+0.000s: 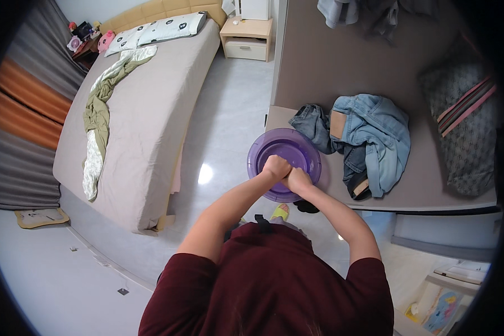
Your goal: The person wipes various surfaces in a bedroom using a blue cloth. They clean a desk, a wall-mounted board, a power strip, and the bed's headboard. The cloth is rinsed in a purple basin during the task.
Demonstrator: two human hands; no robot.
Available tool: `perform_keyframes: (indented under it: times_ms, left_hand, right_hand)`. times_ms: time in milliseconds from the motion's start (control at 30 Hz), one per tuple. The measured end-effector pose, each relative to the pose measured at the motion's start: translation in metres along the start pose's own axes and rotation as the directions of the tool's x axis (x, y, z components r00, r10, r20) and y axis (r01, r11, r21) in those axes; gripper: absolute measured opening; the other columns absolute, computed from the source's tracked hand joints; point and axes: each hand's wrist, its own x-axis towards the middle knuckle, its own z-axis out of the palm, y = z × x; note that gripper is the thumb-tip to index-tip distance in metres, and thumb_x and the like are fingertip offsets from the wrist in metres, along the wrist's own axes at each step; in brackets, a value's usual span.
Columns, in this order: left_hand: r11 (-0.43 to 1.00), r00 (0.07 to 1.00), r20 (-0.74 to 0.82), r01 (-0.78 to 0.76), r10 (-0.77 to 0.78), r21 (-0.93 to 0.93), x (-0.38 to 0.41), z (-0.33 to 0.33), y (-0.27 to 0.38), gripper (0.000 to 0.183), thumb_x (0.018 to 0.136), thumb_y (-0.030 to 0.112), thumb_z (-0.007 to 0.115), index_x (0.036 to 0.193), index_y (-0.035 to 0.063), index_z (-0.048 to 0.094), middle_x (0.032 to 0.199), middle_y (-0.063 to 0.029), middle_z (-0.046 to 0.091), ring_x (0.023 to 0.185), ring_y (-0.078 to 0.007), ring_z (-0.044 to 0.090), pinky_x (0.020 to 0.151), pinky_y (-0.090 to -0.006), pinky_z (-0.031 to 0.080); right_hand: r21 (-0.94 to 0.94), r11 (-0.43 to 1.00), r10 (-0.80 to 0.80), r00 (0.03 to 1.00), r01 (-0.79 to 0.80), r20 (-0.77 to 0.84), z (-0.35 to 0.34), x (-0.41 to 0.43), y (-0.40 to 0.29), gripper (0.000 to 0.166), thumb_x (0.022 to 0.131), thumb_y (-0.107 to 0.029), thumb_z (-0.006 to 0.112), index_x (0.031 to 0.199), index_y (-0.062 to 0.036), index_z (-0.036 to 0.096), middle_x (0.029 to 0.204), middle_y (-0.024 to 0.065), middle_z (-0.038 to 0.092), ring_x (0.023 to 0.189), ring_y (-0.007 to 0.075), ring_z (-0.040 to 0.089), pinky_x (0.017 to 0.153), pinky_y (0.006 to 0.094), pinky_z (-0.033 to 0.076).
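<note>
Over the purple plastic basin [258,145], my left hand [277,166] and my right hand [297,180] are curled into fists and pressed together. From above, I cannot see whether something is inside the closed fingers. The basin stands at the left edge of the wardrobe shelf [420,200] and seems to overhang it. Its bottom looks wet, with a shallow layer of what may be water. Just right of the basin lie crumpled dark blue jeans [313,124] and a light blue denim garment [382,126] with a tan patch.
A dark patterned bag [462,155] with striped trim leans at the shelf's right end. Clothes [340,12] hang above. To the left is a bed [151,109] with a rumpled green-and-white cloth [96,111]. A nightstand [247,31] stands beyond the tiled floor [231,96].
</note>
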Motion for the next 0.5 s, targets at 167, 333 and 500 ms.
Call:
perform_keyframes:
  times_ms: [167, 333, 500]
  left_hand:
    - [0.998, 0.992, -0.121, 0.008, -0.015, -0.055, -0.005, 0.008, -0.002, 0.015, 0.082, 0.018, 0.059, 0.094, 0.0132, 0.067, 0.091, -0.0048, 0.069, 0.079, -0.0224, 0.069, 0.06, -0.0348, 0.054]
    - [0.937, 0.941, -0.321, -0.011, -0.109, -0.349, -0.044, -0.003, -0.006, 0.045, 0.075, 0.007, 0.064, 0.118, 0.0088, 0.05, 0.12, -0.0145, 0.052, 0.1, -0.0287, 0.061, 0.07, -0.0362, 0.054]
    - [0.588, 0.851, -0.42, -0.172, -0.316, -0.79, -0.08, 0.001, -0.01, 0.074, 0.069, -0.005, 0.064, 0.137, 0.0084, 0.037, 0.132, -0.0186, 0.039, 0.111, -0.0335, 0.053, 0.088, -0.0344, 0.049]
  right_hand:
    - [-0.044, 0.999, -0.036, 0.997, 0.033, -0.069, -0.005, -0.003, -0.002, 0.045, 0.074, -0.037, 0.069, 0.107, -0.0059, 0.063, 0.093, 0.0234, 0.067, 0.092, 0.0427, 0.063, 0.081, 0.0475, 0.051]
    - [0.176, 0.967, -0.172, 0.983, 0.182, -0.072, -0.018, -0.017, 0.0, 0.05, 0.072, -0.032, 0.071, 0.107, -0.0003, 0.057, 0.097, 0.0253, 0.065, 0.094, 0.0387, 0.063, 0.081, 0.0432, 0.049]
    - [0.591, 0.781, -0.194, 0.978, 0.205, -0.083, -0.015, -0.032, -0.002, 0.055, 0.077, -0.024, 0.073, 0.12, 0.0015, 0.049, 0.108, 0.0147, 0.061, 0.1, 0.0216, 0.059, 0.086, 0.0338, 0.047]
